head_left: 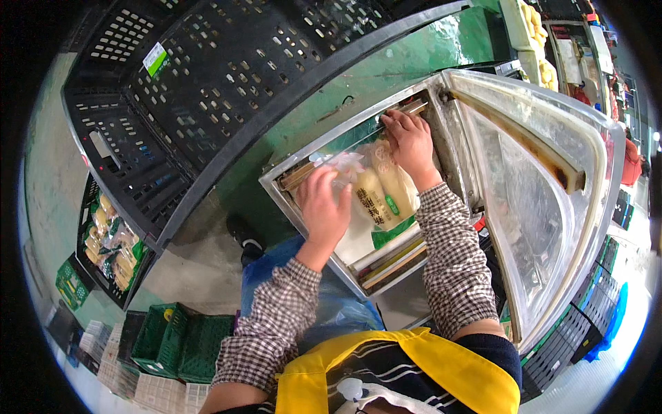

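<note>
A clear printed plastic bag (pixel 381 195) of pale, long food pieces lies in the chamber of an open metal vacuum sealer (pixel 289 210). My right hand (pixel 414 148) is at the bag's upper right, with its fingers bent down and closed on the film near the far seal bar (pixel 416 107). To the left of the bag, my left hand (pixel 323 214) hovers by its crinkled film, thumb and fingers apart. Whether its fingertips touch the film I cannot tell. The sealer's clear domed lid (pixel 531 200) stands raised on the right.
A large black slotted crate (pixel 227 76) fills the far left. Lower left is a black crate (pixel 96 262) of packed food, with green crates (pixel 207 345) nearer me. Blue plastic film (pixel 338 307) hangs at the sealer's near side. Stacked crates (pixel 565 338) stand at right.
</note>
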A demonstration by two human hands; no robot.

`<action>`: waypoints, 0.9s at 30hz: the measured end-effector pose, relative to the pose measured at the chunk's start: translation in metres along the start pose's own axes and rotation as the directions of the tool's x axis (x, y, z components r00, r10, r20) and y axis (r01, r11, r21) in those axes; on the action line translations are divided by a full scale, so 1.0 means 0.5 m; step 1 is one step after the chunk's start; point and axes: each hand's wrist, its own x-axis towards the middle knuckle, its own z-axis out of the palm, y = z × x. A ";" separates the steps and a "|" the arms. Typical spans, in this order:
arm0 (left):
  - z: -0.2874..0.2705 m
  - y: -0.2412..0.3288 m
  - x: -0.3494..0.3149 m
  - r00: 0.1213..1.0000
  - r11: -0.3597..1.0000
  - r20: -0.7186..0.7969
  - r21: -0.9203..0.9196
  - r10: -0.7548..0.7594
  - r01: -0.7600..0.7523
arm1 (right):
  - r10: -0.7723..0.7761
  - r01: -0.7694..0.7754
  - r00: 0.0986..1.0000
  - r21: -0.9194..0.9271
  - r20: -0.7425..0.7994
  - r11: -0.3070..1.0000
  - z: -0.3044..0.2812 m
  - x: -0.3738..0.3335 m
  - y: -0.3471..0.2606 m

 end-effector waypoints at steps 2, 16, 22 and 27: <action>-0.006 0.008 0.038 0.921 0.848 0.248 0.373 0.300 -0.376 | -0.021 0.022 1.000 -0.072 0.011 0.997 -0.001 0.001 -0.002; -0.107 -0.019 0.031 0.882 0.795 0.348 0.410 0.317 -0.447 | 0.060 -0.064 0.979 -0.014 -0.196 0.998 -0.352 -0.100 -0.302; -0.299 -0.006 0.002 0.790 0.735 0.400 0.323 0.465 -0.596 | 0.269 -0.296 0.955 -0.330 -0.124 0.897 -0.687 -0.116 -0.211; -0.419 -0.015 -0.017 0.763 0.716 0.370 0.287 0.530 -0.636 | 0.299 -0.304 0.915 -0.025 0.270 0.952 -0.599 -0.141 -0.256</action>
